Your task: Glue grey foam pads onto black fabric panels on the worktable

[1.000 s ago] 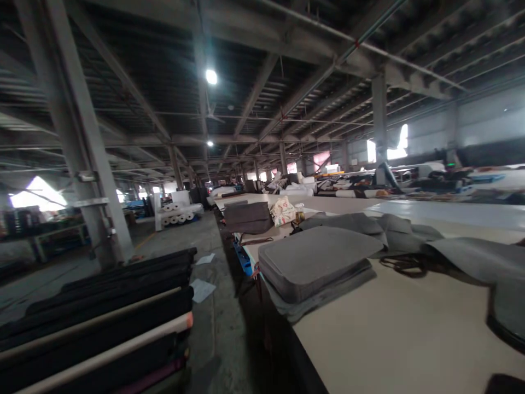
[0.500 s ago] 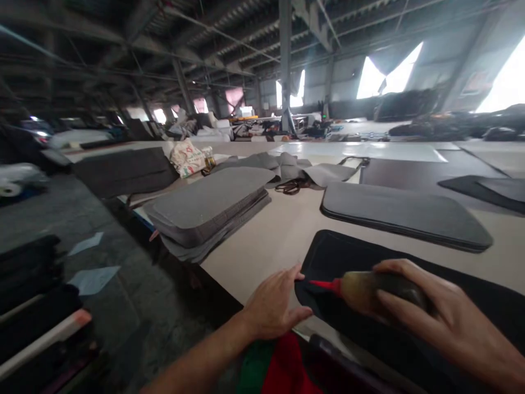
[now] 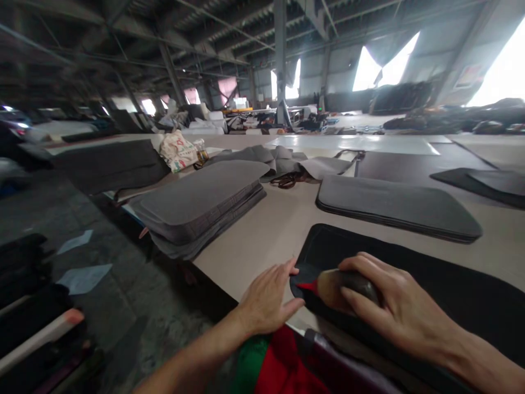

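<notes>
Well, the right hand (image 3: 397, 303) has its grip closed round a bottle (image 3: 328, 289), likely light, best held by its body. Open, the left hand (image 3: 266, 301) touches a black panel (image 3: 328, 246), probably pliable, on the surface (image 3: 258, 238). Grey panels (image 3: 394, 202) lie beyond.

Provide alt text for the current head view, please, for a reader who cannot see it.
A right hand points a red-tipped bottle at the left end of a black panel, while the left hand rests at its edge. Two stacks of grey panels lie beyond on a pale table.
</notes>
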`<action>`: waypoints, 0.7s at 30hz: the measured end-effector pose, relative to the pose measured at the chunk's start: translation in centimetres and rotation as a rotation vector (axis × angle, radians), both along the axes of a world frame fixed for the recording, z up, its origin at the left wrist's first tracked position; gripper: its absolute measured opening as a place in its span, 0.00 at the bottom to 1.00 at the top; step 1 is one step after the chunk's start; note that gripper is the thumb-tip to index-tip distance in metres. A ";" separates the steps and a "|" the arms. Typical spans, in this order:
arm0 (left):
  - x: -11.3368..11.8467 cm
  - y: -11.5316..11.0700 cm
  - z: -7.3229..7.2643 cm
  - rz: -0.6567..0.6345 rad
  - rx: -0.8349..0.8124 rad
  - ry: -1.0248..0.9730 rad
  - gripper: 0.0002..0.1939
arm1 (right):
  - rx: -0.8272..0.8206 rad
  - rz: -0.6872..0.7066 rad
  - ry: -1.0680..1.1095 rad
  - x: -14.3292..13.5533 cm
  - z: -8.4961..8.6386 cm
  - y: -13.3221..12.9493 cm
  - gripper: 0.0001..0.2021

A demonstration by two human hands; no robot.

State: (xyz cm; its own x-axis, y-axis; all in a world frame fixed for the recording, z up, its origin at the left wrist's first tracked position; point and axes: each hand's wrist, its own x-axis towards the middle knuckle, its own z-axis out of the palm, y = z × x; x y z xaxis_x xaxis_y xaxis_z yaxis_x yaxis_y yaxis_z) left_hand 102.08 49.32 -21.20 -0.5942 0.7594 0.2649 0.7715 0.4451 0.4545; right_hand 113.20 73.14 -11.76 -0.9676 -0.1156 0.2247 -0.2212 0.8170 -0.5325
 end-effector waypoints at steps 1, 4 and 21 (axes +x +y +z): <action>0.0 0.0 0.0 0.000 0.001 0.000 0.44 | 0.011 0.010 0.001 -0.1 0.2 -0.1 0.09; -0.1 0.1 -0.1 0.002 0.003 0.006 0.45 | 0.067 0.045 -0.010 -0.6 0.8 -0.4 0.09; 0.1 0.2 0.2 -0.033 0.033 0.040 0.18 | 0.153 0.111 -0.029 -1.4 2.6 -0.5 0.05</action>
State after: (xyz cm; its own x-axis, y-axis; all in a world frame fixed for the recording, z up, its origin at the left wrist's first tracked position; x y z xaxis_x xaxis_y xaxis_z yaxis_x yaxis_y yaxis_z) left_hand 102.15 49.47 -20.96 -0.5572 0.7692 0.3130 0.8036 0.4043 0.4368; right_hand 111.77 72.66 -9.13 -0.9529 -0.2523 0.1682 -0.3004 0.8606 -0.4112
